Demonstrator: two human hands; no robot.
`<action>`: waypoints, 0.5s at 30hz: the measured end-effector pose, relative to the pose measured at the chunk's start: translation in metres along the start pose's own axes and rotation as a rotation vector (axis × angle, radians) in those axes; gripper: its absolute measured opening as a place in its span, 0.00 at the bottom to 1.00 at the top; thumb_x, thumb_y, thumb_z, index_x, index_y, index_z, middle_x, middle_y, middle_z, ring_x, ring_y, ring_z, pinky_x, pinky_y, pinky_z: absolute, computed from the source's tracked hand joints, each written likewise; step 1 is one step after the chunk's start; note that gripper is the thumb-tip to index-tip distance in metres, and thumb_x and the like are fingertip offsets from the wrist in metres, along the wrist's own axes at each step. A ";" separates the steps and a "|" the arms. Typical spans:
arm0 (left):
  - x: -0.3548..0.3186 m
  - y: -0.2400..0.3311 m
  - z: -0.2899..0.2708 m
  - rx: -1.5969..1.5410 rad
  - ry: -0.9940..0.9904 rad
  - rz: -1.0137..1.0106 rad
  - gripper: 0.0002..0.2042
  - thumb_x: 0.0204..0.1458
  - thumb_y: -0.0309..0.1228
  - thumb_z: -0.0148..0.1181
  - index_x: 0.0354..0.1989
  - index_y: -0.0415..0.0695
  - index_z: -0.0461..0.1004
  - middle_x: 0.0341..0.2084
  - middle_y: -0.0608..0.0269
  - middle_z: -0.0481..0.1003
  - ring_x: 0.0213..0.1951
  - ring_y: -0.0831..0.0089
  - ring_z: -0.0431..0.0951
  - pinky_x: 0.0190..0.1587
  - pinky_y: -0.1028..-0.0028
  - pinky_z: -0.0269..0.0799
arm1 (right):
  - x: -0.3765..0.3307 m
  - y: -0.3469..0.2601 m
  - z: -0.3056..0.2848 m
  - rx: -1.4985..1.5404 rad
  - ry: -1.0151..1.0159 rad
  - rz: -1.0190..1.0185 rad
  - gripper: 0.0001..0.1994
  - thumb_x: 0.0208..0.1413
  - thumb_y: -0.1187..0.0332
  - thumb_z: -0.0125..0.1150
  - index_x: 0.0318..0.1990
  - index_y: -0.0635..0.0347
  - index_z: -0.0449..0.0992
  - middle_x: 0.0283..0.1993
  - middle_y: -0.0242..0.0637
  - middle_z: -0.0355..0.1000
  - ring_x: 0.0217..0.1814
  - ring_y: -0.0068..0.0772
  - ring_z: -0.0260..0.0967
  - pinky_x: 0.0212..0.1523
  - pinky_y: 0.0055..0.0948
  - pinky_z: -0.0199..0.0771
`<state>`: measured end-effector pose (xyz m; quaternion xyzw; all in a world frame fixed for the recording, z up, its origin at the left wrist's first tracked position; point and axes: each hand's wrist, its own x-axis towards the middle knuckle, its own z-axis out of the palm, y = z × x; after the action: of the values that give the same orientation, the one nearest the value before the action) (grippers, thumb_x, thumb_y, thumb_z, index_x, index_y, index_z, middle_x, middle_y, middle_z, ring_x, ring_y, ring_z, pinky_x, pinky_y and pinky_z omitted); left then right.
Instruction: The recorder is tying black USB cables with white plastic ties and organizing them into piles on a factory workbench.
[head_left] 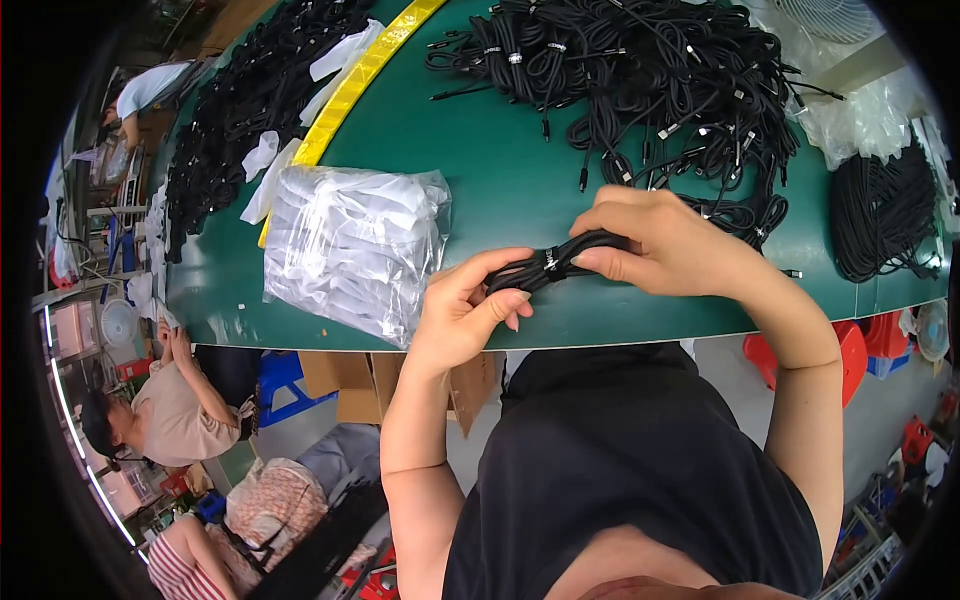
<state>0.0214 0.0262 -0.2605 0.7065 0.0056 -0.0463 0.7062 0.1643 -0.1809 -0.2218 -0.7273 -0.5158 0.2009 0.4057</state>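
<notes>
Left hand [455,315]: pinches left end of black cable bundle [552,262]
Right hand [655,240]: grips its right end
Cable bundle: coiled, banded mid-length, over green table [490,205] near front edge
Clear bag [441,205]: white pieces [350,235] inside, left of hands
Cable pile [640,75]: beyond hands

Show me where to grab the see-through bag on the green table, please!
Try holding the see-through bag by its left and right sides, coming from the near edge of the table. It lies flat, wide and puffy, so holding both sides should support it. Mind the left hand, close to its near right corner.
</notes>
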 end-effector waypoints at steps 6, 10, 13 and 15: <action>0.013 -0.010 0.019 -0.461 0.183 0.110 0.22 0.51 0.29 0.58 0.53 0.36 0.62 0.33 0.56 0.73 0.31 0.69 0.75 0.29 0.77 0.72 | -0.014 0.001 0.020 -0.007 0.346 0.011 0.11 0.49 0.67 0.60 0.37 0.63 0.72 0.29 0.39 0.67 0.24 0.37 0.65 0.25 0.29 0.66; 0.016 -0.031 0.046 -0.824 0.071 0.093 0.26 0.52 0.42 0.55 0.54 0.36 0.61 0.44 0.52 0.70 0.36 0.68 0.73 0.37 0.74 0.69 | -0.007 0.002 0.037 -0.446 0.553 -0.380 0.19 0.44 0.68 0.63 0.45 0.63 0.70 0.33 0.40 0.66 0.27 0.39 0.65 0.26 0.29 0.67; 0.027 -0.027 0.050 -0.812 0.225 0.115 0.24 0.54 0.41 0.54 0.53 0.36 0.62 0.45 0.53 0.70 0.35 0.74 0.71 0.36 0.76 0.66 | -0.013 -0.004 0.041 -0.303 0.424 -0.265 0.20 0.44 0.70 0.62 0.47 0.63 0.69 0.37 0.42 0.66 0.31 0.41 0.67 0.29 0.31 0.69; 0.027 -0.027 0.042 -0.777 0.213 0.152 0.23 0.55 0.39 0.53 0.54 0.37 0.62 0.46 0.53 0.69 0.35 0.75 0.70 0.37 0.77 0.65 | -0.020 -0.001 0.038 -0.097 0.363 -0.094 0.16 0.45 0.73 0.60 0.44 0.63 0.70 0.36 0.41 0.65 0.32 0.41 0.68 0.30 0.33 0.72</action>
<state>0.0439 -0.0171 -0.2896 0.3866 0.0436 0.0847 0.9173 0.1285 -0.1847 -0.2460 -0.7453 -0.4765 0.0220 0.4657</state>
